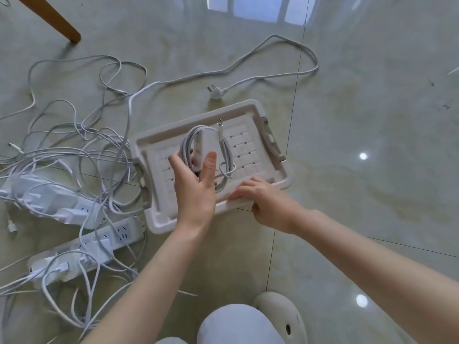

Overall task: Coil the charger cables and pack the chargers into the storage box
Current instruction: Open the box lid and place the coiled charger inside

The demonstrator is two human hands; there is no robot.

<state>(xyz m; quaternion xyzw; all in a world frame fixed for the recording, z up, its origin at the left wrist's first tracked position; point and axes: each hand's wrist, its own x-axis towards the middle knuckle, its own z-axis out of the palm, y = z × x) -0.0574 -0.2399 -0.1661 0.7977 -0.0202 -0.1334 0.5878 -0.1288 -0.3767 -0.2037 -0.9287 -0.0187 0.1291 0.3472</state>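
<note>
A white storage box (270,115) with its lid on and grey side latches sits on the floor in the middle of the view. Over the lid my left hand (195,187) holds a white charger with its grey cable coiled around it (224,151); a connector tip sticks up from the coil. My right hand (263,202) grips the box's near rim, thumb below and fingers on top. To the left lie two white power strips (109,238) with chargers plugged in, buried in a tangle of white cables (82,145).
A thick white power cord with a three-pin plug (217,91) loops across the floor behind the box. A wooden furniture leg (62,26) stands at the top left. My knee and a white slipper (280,316) are at the bottom edge. Glossy tile floor all around.
</note>
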